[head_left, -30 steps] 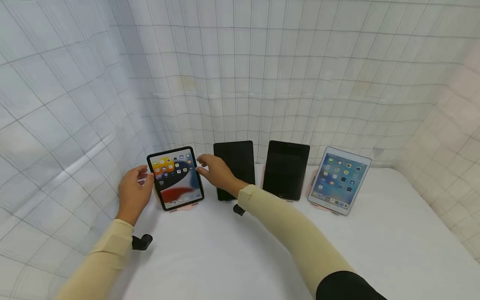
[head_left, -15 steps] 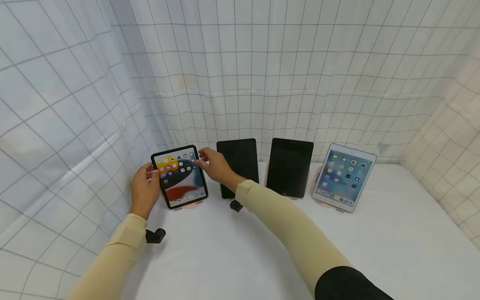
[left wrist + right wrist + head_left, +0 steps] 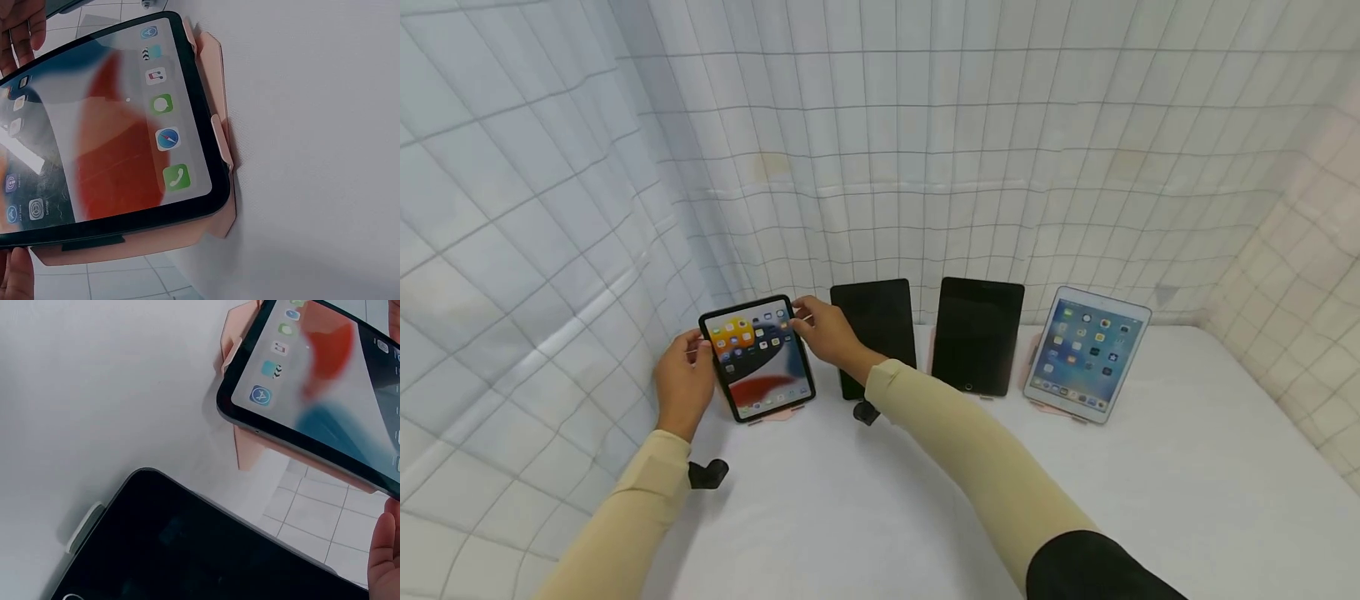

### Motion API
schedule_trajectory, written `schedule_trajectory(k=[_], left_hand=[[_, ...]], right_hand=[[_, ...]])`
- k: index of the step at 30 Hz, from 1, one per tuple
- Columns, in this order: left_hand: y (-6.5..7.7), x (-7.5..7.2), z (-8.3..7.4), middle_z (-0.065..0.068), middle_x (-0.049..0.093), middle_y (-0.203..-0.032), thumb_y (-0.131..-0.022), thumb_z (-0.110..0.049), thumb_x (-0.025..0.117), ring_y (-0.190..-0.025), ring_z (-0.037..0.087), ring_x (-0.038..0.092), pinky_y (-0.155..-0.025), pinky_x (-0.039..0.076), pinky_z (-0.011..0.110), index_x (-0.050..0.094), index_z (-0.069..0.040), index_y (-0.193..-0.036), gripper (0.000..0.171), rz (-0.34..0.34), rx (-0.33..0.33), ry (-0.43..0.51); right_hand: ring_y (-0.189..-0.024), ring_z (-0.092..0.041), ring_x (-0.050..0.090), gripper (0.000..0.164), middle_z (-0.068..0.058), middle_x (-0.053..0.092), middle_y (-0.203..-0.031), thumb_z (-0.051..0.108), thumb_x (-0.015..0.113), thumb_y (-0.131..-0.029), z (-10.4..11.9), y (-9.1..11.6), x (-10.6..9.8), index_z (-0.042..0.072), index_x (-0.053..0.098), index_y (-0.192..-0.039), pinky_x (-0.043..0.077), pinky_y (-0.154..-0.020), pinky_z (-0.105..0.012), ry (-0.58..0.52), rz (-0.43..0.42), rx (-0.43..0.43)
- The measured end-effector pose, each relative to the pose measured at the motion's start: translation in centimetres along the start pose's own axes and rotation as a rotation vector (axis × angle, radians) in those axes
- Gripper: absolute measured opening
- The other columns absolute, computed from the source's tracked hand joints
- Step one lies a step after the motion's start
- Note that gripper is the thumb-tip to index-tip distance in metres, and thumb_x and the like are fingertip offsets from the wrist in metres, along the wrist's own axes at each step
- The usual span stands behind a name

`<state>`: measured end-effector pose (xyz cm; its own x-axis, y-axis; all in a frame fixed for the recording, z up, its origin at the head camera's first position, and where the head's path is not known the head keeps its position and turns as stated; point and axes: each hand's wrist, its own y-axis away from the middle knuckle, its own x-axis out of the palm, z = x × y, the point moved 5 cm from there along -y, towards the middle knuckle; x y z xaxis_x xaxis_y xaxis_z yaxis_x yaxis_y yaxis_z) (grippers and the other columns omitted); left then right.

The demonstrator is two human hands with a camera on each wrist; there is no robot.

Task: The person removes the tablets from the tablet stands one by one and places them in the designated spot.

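A black-bezelled tablet (image 3: pixel 767 358) with a lit home screen leans on a pink stand (image 3: pixel 214 78) at the far left of the row. My left hand (image 3: pixel 682 387) holds its left edge, with the thumb (image 3: pixel 20 278) right at the side and the fingers curling toward the back. On the opposite edge, near the upper corner, my right hand (image 3: pixel 829 335) pinches the tablet between thumb and fingers. The tablet's bottom edge sits in the stand's small front hooks. Part of each hand lies outside its own wrist view.
Just right of it stands a dark tablet (image 3: pixel 880 321), partly behind my right forearm, then another dark tablet (image 3: pixel 977 337) and a white tablet (image 3: pixel 1086 354) with a lit screen. A gridded curtain (image 3: pixel 880 150) hangs behind the white table (image 3: pixel 850 517).
A second ago both hands hovered beside the tablet with fingers slightly apart from it. They have closed in on its two side edges. The tablet stays on its stand.
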<state>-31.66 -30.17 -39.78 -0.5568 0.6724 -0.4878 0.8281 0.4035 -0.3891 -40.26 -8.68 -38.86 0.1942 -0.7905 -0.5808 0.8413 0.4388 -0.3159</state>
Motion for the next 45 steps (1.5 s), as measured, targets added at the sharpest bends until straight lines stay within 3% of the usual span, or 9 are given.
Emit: schedule_trajectory(k=[7,16,19,23,26,31,41,45], left_hand=[[0.2,-0.4,-0.1,0.022,0.063,-0.113,-0.106,-0.024,0.047,-0.102,0.032,0.058,-0.076,0.044,0.027,0.058,0.006,-0.126,0.038,-0.013,-0.001,0.001],[0.7,-0.7,0.0,0.021,0.062,-0.113,-0.106,-0.025,0.048,-0.104,0.029,0.060,-0.073,0.043,0.016,0.058,0.005,-0.124,0.037,-0.024,-0.014,0.027],[0.9,-0.8,0.1,0.019,0.063,-0.112,-0.106,-0.025,0.048,-0.103,0.025,0.060,-0.073,0.043,0.014,0.059,0.005,-0.124,0.037,-0.041,-0.025,0.038],[0.9,-1.1,0.1,0.018,0.064,-0.110,-0.105,-0.023,0.050,-0.094,0.010,0.059,-0.074,0.045,0.011,0.060,0.005,-0.123,0.035,-0.054,-0.028,0.068],[0.9,-1.2,-0.1,0.019,0.064,-0.111,-0.105,-0.021,0.051,-0.088,-0.001,0.057,-0.075,0.047,0.009,0.059,0.006,-0.123,0.034,-0.036,-0.038,0.096],[1.1,-1.5,-0.9,0.020,0.064,-0.112,-0.104,-0.021,0.051,-0.083,-0.004,0.055,-0.075,0.047,0.008,0.059,0.007,-0.124,0.034,-0.008,-0.048,0.111],[1.7,-2.0,-1.5,0.018,0.063,-0.118,-0.105,-0.028,0.050,-0.093,0.008,0.060,-0.083,0.052,0.018,0.057,0.003,-0.128,0.039,0.066,-0.093,0.072],[2.0,-2.0,-1.5,0.017,0.063,-0.118,-0.105,-0.030,0.050,-0.092,0.008,0.061,-0.080,0.053,0.017,0.058,0.002,-0.128,0.041,0.104,-0.099,0.058]], right_hand=[[-0.093,-0.010,0.059,0.027,-0.002,0.064,-0.109,0.023,0.053,-0.105,0.4,0.2,-0.2,0.008,0.057,-0.127,0.050,-0.077,-0.022,-0.018,-0.030,0.024],[-0.092,-0.009,0.059,0.020,0.000,0.063,-0.107,0.021,0.054,-0.104,0.2,0.5,-0.4,0.009,0.059,-0.120,0.050,-0.077,-0.023,-0.105,-0.025,0.012],[-0.093,-0.009,0.059,0.019,0.000,0.063,-0.106,0.020,0.054,-0.104,0.4,0.8,-0.4,0.009,0.059,-0.118,0.051,-0.077,-0.023,-0.143,-0.020,0.001],[-0.091,-0.008,0.060,0.018,0.000,0.063,-0.106,0.019,0.055,-0.104,0.7,1.1,-0.3,0.008,0.059,-0.117,0.052,-0.076,-0.021,-0.183,-0.019,0.001],[-0.091,-0.007,0.061,0.018,0.000,0.063,-0.106,0.018,0.055,-0.103,0.6,1.3,-0.3,0.008,0.059,-0.117,0.053,-0.076,-0.020,-0.201,-0.026,0.007],[-0.091,-0.007,0.062,0.015,0.000,0.063,-0.105,0.017,0.055,-0.103,0.6,1.7,-0.6,0.009,0.059,-0.115,0.053,-0.078,-0.019,-0.238,-0.032,0.017],[-0.089,-0.010,0.063,0.012,0.001,0.063,-0.102,0.016,0.056,-0.103,0.5,2.7,-0.7,0.009,0.059,-0.112,0.056,-0.078,-0.025,-0.310,-0.050,0.036],[-0.090,-0.009,0.063,0.011,0.001,0.063,-0.101,0.016,0.057,-0.103,0.1,3.4,-0.6,0.009,0.059,-0.111,0.056,-0.078,-0.025,-0.325,-0.065,0.061]])
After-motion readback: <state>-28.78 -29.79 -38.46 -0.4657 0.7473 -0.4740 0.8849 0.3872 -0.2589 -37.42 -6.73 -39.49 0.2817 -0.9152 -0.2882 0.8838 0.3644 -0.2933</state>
